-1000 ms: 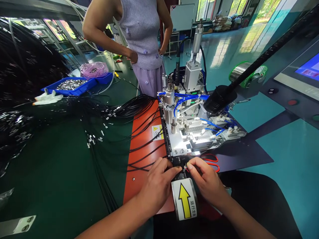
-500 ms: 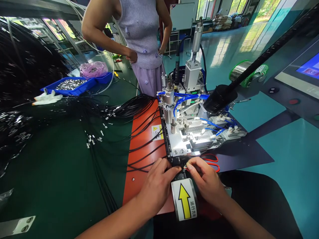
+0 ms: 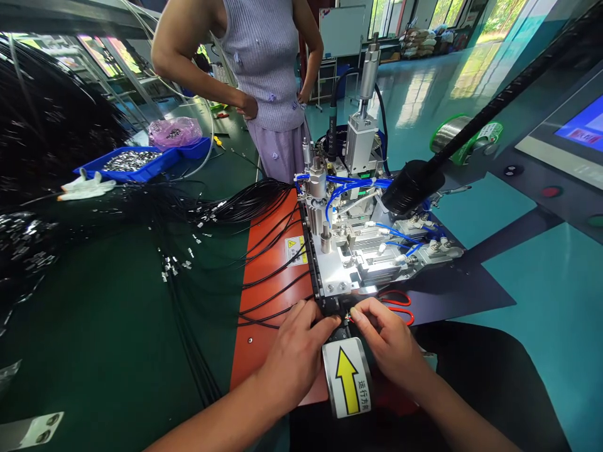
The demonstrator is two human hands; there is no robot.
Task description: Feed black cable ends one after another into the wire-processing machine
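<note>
My left hand lies over the near end of the black conveyor track, its thumb and fingers closed on a black cable that runs in from the left. The cable's end under the fingers is hidden. Close by on the right, my right hand pinches the fine wires at the cable end with thumb and forefinger. The wires are tiny and only partly visible. Just below both hands, a white plate with a yellow arrow covers the track. Red-handled scissors lie behind my right hand.
A metal machine with blue air tubes stands ahead. Black cables cross the orange plate. Left are blue trays of metal parts, a white glove and cable bundles. A person stands opposite; a solder spool hangs right.
The view has shifted slightly. Both hands keep nearly the same place and grip; the coloured wires between them show less than before.
</note>
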